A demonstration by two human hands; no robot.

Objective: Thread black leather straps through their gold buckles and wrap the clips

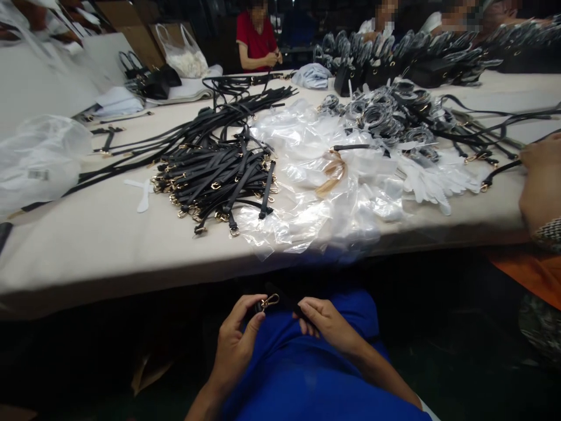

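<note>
Gold-coloured metal distinguished the clasp point(272, 300), which projected from a black strap end point(258, 306) pinched between the thumb and fingers of the left hand point(236, 339). The right hand point(326, 323) was closed around a dark strip point(290, 300); whether strip and strap end belonged to one piece could not be told against the dark ground. Both hands, slightly apart, lay over the wearer's blue garment point(307, 368), below the front edge of the cloth-covered table point(109, 251). On the table, left of centre, black straps point(219, 175) with gold-coloured buckles and clips were heaped, longer lengths extending behind them. Clear plastic bags point(302, 193) overlapped beside this heap, and a tan bundle point(332, 175) rested upon them. To the right lay white slips point(432, 178), with coiled, wrapped straps point(379, 114) behind. At the right margin, a co-worker's hand point(541, 181), the wrist bearing a patterned band point(550, 232), was near a strap with a metal end; its grip could not be determined. Across the table sat a person in red point(256, 38), and black handbags point(377, 73) stood in a row at the far right.
</note>
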